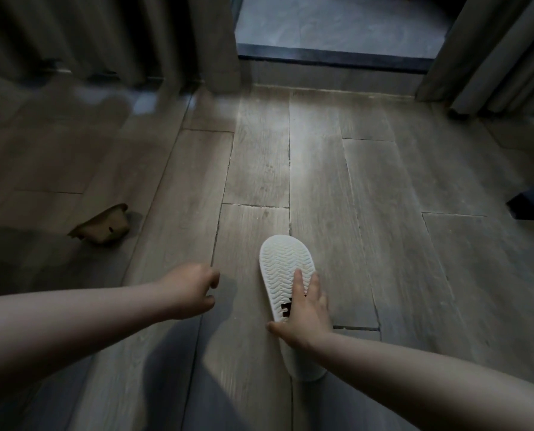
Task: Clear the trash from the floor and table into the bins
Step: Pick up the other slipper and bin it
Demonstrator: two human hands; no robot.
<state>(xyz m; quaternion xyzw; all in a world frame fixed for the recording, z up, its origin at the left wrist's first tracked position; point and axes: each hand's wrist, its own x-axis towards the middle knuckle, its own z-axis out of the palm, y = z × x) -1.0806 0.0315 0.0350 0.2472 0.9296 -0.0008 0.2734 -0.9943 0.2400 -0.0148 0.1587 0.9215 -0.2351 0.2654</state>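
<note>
We see our right hand [303, 318] resting on a white slipper [282, 262] that lies sole-up on the wooden floor [383, 213], its fingers fairly straight and a little apart on the ribbed sole and its thumb spread out to the slipper's left edge. Our left hand [191, 290] hovers just beside the slipper with its fingers loosely curled and holding nothing. A crumpled brown cardboard scrap [104, 227] lies on the floor well off to the left, below the curtain [104, 35].

Bare forearms [73, 331] — left hand [194, 289], right hand [306, 320]
</note>
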